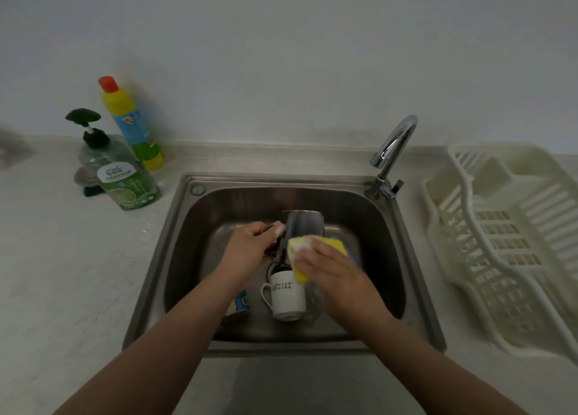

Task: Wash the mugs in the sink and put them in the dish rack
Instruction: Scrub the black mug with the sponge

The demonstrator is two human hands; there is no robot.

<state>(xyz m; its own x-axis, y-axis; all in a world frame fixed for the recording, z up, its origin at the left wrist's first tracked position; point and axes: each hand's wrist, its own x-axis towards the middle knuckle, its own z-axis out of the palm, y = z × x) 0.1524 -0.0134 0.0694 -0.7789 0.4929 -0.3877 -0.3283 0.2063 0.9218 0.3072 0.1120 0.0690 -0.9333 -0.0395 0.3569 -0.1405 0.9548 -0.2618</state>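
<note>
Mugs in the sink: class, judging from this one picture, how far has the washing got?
Done: nothing yet; the dish rack holds no mugs. In hand: the left hand grips a dark mug by its handle while the right hand presses a soapy yellow sponge against it. Left: a white mug and at least one more wait in the sink.

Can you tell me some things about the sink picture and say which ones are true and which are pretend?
1. The left hand holds a dark mug by its handle. True.
2. The right hand holds a brush. False: it holds a yellow sponge.
3. The rack is full of mugs. False: no mugs show in it.
4. A white mug sits in the sink. True.
5. Water pours from the tap. False: no water shows.
</note>
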